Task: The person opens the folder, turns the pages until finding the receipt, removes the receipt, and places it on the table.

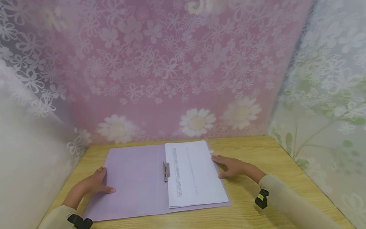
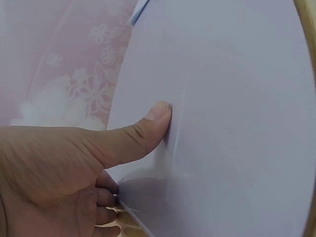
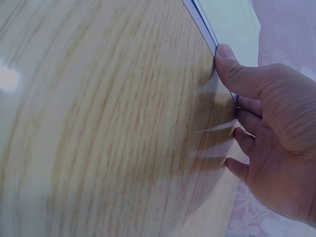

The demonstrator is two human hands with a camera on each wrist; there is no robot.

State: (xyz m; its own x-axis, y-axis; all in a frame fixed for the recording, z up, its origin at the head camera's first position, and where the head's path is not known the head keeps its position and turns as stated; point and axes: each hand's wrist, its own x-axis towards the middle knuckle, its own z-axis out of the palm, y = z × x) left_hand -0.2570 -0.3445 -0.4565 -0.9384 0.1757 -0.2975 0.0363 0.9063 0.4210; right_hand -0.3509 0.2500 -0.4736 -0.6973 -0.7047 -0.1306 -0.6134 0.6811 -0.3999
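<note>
A purple folder (image 1: 134, 181) lies spread flat on the wooden table. A stack of printed white paper (image 1: 197, 178) covers most of its right half, beside a metal clip (image 1: 166, 171) near the spine. My left hand (image 1: 95, 183) is at the folder's left edge. Its thumb (image 2: 157, 114) extends over the inside of the cover, while the other fingers (image 2: 106, 197) stay at the rim, partly hidden behind the palm. On the opposite side, my right hand (image 1: 233, 166) touches the right edge of the folder and papers, with thumb (image 3: 227, 54) and fingertips spread along it.
The wooden table (image 1: 246, 194) extends beyond the folder on both sides. A pink flowered backdrop (image 1: 171, 79) rises behind it, with a pale flowered panel (image 1: 323, 127) at right and a whitish one (image 1: 31, 143) at left. A small white tab (image 1: 212, 151) sticks out near the right fingertips.
</note>
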